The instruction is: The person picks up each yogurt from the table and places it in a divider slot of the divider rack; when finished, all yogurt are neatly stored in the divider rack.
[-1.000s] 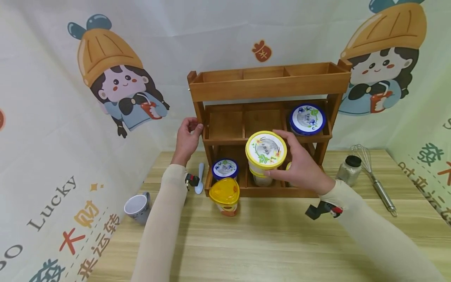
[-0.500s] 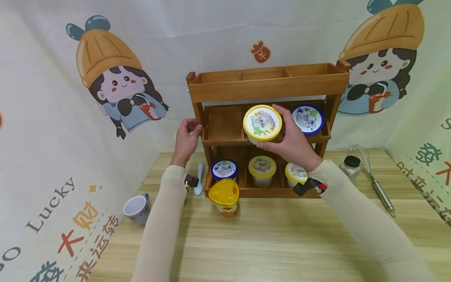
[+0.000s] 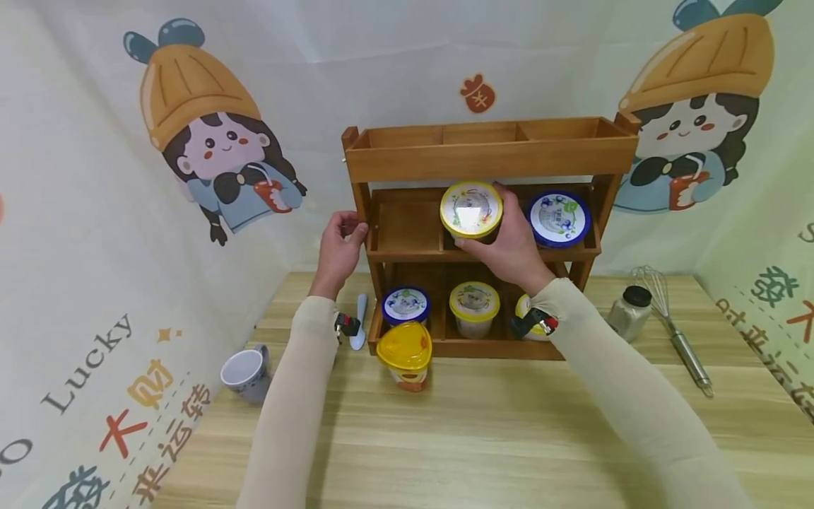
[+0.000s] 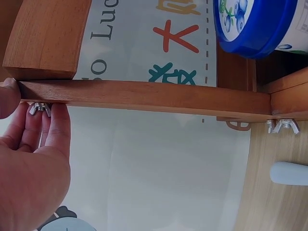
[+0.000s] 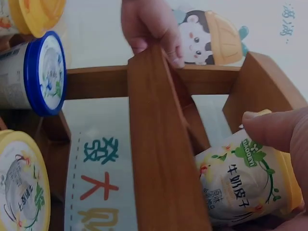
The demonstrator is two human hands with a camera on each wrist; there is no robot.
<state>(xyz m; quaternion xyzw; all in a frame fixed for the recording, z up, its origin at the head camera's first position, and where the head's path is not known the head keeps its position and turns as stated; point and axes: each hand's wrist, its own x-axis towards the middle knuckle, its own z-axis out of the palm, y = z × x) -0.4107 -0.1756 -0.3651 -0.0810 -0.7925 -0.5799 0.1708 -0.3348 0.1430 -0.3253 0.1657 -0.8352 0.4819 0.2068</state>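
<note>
The right hand is reaching forward and up from a nearly straight, sleeved arm, its fingers and thumb curling round a yellow-lidded cup and clamping it by the sides. The cup is sitting in the middle compartment of the rack's middle shelf (the lid is tilting toward the camera), just beside a blue-lidded cup in the right compartment.

The left hand is stretching out to the rack's left upright, thumb and fingers pinching the post near a wing nut.

On the bottom shelf, another blue-lidded cup is standing at the left end and a second yellow-lidded cup in the middle. A yellow triangular-lidded cup is standing on the tabletop just before the rack, with a mug near the table's left edge.
</note>
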